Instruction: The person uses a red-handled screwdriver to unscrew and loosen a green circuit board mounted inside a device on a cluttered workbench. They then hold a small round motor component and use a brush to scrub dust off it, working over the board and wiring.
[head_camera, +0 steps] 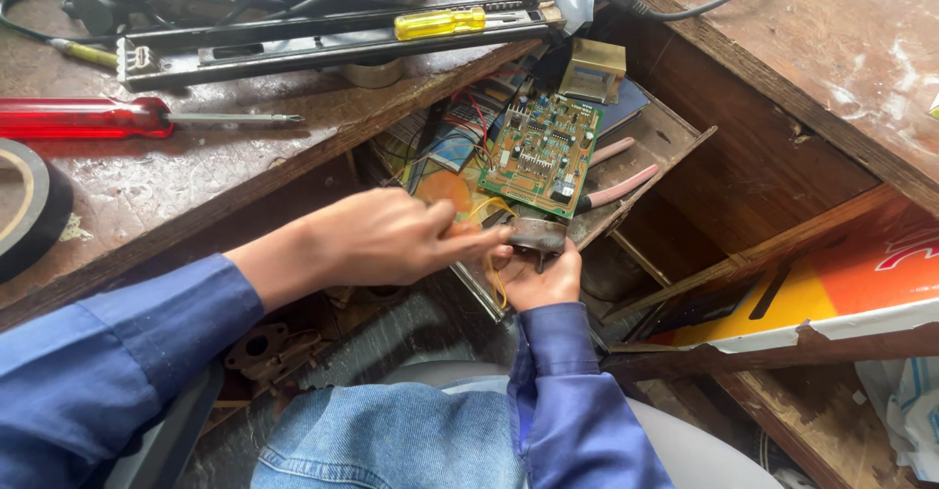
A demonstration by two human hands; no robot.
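Over the open drawer (653, 147), just below the green circuit board (541, 153), our right hand (541, 276) cups a small dark metal part (531, 235) from beneath, fingers closed on it; our left hand (386, 238) pinches its near edge; we judge steady support underneath keeps the yellow wire (496, 279) slack.

I see on the worn wooden surface (196, 181) a red-handled screwdriver (88, 117), a roll of black tape (24, 210) at the left edge, and a black metal rail (323, 41) bearing a yellow-handled screwdriver (440, 22). A green circuit board (541, 154) lies in the open drawer (675, 137) beside pink-handled pliers (616, 184).
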